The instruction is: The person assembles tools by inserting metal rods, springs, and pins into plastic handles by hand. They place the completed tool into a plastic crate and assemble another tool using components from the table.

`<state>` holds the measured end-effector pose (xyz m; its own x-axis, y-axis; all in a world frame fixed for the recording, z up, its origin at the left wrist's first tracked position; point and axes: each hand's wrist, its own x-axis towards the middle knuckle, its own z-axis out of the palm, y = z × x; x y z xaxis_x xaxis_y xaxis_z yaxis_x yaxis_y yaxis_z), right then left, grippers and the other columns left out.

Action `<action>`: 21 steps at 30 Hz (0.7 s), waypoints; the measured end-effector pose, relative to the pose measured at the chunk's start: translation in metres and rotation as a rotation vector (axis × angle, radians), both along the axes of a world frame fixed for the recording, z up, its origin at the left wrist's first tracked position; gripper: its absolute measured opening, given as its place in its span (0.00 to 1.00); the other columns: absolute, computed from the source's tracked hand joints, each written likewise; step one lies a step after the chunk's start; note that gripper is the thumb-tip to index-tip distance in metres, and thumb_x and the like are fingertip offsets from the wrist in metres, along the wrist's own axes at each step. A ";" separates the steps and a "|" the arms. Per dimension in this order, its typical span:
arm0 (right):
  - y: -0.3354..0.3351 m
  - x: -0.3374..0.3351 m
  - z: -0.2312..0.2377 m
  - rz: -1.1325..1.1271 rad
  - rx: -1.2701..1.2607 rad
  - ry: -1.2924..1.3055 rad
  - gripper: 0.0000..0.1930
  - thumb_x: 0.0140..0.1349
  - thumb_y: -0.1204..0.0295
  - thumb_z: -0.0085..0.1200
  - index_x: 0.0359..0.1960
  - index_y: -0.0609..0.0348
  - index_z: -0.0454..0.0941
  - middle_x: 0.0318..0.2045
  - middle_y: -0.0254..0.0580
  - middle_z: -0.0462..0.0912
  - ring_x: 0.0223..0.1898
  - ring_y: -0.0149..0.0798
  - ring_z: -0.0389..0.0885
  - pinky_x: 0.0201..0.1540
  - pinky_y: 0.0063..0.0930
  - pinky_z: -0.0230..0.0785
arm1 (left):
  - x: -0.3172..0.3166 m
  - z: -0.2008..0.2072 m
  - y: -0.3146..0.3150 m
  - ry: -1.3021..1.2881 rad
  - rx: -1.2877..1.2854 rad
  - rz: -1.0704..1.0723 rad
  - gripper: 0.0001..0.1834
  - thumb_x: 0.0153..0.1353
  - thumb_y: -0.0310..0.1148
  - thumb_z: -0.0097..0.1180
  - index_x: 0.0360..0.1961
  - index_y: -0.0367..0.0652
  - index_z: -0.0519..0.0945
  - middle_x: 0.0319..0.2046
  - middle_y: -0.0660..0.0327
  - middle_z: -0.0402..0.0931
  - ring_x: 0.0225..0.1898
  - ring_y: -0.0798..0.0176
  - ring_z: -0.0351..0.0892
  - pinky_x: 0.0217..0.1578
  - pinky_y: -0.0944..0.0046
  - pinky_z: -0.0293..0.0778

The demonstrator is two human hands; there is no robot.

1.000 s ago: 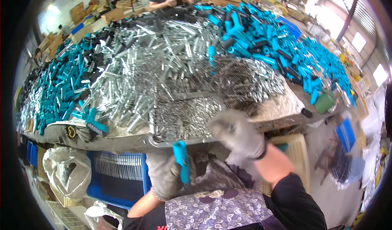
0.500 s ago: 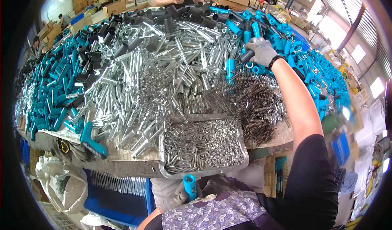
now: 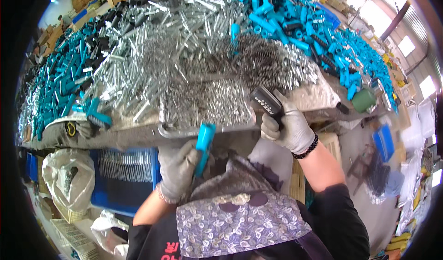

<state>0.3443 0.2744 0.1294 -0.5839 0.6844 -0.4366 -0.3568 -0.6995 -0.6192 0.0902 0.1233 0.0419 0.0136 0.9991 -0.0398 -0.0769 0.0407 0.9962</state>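
Observation:
Both my hands wear grey work gloves. My left hand [image 3: 177,167], low in front of the table, grips a teal plastic tube-shaped part [image 3: 205,137] that stands nearly upright. To its right, my right hand [image 3: 291,127] is closed around a black plastic sleeve [image 3: 266,101] with pale print, held tilted near the tray's right corner. The two parts are apart. Just beyond my hands lies a metal tray [image 3: 177,133] of small silver pins and fittings, blurred by motion. Dark coil springs [image 3: 265,66] are heaped behind it.
Silver metal tubes [image 3: 122,77] cover the table's middle. Teal parts are piled at the left [image 3: 60,82] and the right [image 3: 288,24]. A teal angled handle [image 3: 97,114] lies at the front left edge. Below are a blue bin [image 3: 124,186] of thin rods and a white sack [image 3: 69,179].
My right hand has come back from the far right pile with the black sleeve. My left hand has risen with the teal part. The view has tilted downward.

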 end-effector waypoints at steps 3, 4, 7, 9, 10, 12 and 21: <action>-0.015 0.024 -0.031 0.177 0.044 0.262 0.31 0.75 0.46 0.38 0.59 0.64 0.72 0.17 0.38 0.74 0.16 0.35 0.69 0.23 0.29 0.61 | 0.014 0.023 0.005 -0.100 0.043 -0.076 0.32 0.70 0.59 0.49 0.53 0.37 0.73 0.32 0.61 0.79 0.26 0.71 0.75 0.27 0.72 0.71; -0.021 0.029 -0.037 0.177 0.039 0.269 0.31 0.75 0.46 0.38 0.59 0.64 0.72 0.17 0.38 0.74 0.16 0.35 0.69 0.23 0.29 0.61 | 0.017 0.027 0.003 -0.094 0.038 -0.075 0.32 0.70 0.59 0.49 0.53 0.37 0.73 0.32 0.61 0.79 0.26 0.71 0.75 0.27 0.72 0.71; -0.036 0.037 -0.040 0.170 0.298 0.262 0.28 0.70 0.51 0.52 0.59 0.64 0.71 0.50 0.50 0.82 0.51 0.42 0.83 0.54 0.39 0.76 | 0.025 0.034 0.002 0.059 -0.005 -0.111 0.31 0.71 0.56 0.50 0.56 0.36 0.73 0.34 0.61 0.80 0.28 0.73 0.75 0.30 0.72 0.71; -0.053 0.024 -0.042 0.017 0.445 0.262 0.28 0.70 0.52 0.53 0.59 0.64 0.70 0.52 0.50 0.81 0.53 0.42 0.82 0.57 0.38 0.74 | 0.035 0.037 -0.003 0.097 0.025 -0.148 0.25 0.73 0.49 0.49 0.56 0.37 0.74 0.34 0.64 0.79 0.28 0.75 0.74 0.28 0.73 0.70; -0.059 0.022 -0.042 -0.132 0.585 0.257 0.29 0.69 0.52 0.53 0.60 0.65 0.70 0.53 0.49 0.81 0.54 0.42 0.81 0.60 0.37 0.72 | 0.040 0.040 -0.006 0.129 0.051 -0.179 0.20 0.75 0.43 0.48 0.56 0.39 0.74 0.33 0.67 0.78 0.27 0.77 0.73 0.27 0.73 0.70; -0.061 0.025 -0.039 0.056 0.966 -0.101 0.32 0.69 0.52 0.55 0.62 0.66 0.66 0.59 0.48 0.77 0.63 0.40 0.73 0.66 0.35 0.65 | 0.054 0.039 -0.013 0.035 -0.058 -0.201 0.20 0.74 0.44 0.50 0.57 0.40 0.73 0.32 0.69 0.76 0.27 0.77 0.72 0.27 0.74 0.68; -0.095 0.000 -0.077 0.073 0.794 0.142 0.32 0.63 0.62 0.66 0.63 0.63 0.65 0.58 0.45 0.71 0.54 0.37 0.75 0.62 0.34 0.65 | 0.062 0.030 0.000 -0.355 -0.217 -0.466 0.43 0.52 0.71 0.59 0.51 0.40 0.75 0.29 0.67 0.77 0.21 0.74 0.71 0.21 0.75 0.65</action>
